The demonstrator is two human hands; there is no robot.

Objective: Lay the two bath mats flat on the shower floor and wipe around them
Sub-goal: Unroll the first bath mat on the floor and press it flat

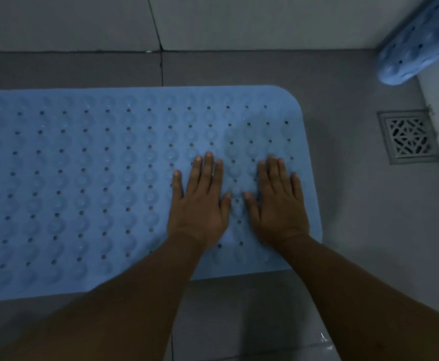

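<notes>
A light blue rubber bath mat with rows of small holes and round bumps lies flat on the grey tiled shower floor, running off the left edge of the head view. My left hand and my right hand rest palm down, side by side, on the mat's right end, fingers spread and holding nothing. A second blue mat of the same kind hangs or leans at the top right corner, only partly in view.
A square metal drain grate is set in the floor to the right of the mat. The light wall runs along the far side. Bare floor tile shows between the mat and the drain and in front of the mat.
</notes>
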